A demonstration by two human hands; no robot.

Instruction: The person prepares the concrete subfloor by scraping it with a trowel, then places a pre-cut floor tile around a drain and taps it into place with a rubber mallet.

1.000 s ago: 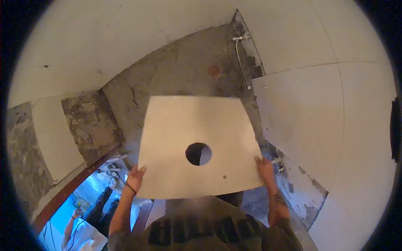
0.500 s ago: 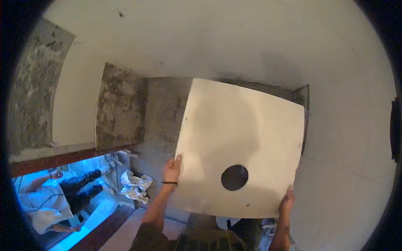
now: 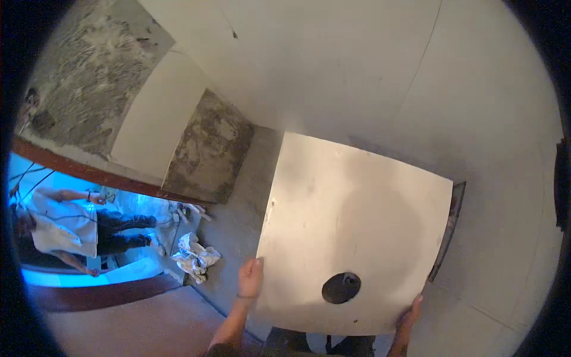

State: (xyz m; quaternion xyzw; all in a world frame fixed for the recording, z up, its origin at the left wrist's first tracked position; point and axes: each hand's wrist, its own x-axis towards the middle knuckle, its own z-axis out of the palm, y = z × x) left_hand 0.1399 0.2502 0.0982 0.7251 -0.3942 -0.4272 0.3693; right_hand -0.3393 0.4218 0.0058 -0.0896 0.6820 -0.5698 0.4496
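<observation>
A large square cream tile (image 3: 357,238) with a round hole near its lower edge is held out in front of me. My left hand (image 3: 250,277) grips its left edge, the thumb on the face and the other fingers mostly hidden. On the lower right edge my right hand (image 3: 409,313) is closed, its fingers partly behind the tile. Through the hole shows something dark. Behind the tile lies a grey floor (image 3: 256,172), its far part covered by the tile.
Pale tiled walls (image 3: 333,65) rise ahead and at the right. Left, a bare rough wall patch (image 3: 211,149) adjoins a dark red door frame (image 3: 89,172). A crumpled white sack (image 3: 195,257) lies near the doorway, where another person (image 3: 65,223) stands in blue light.
My view has turned, so walls and doorway sit tilted. The tile, still in both hands, appears lower and slightly right. The person in the doorway has changed arm position.
</observation>
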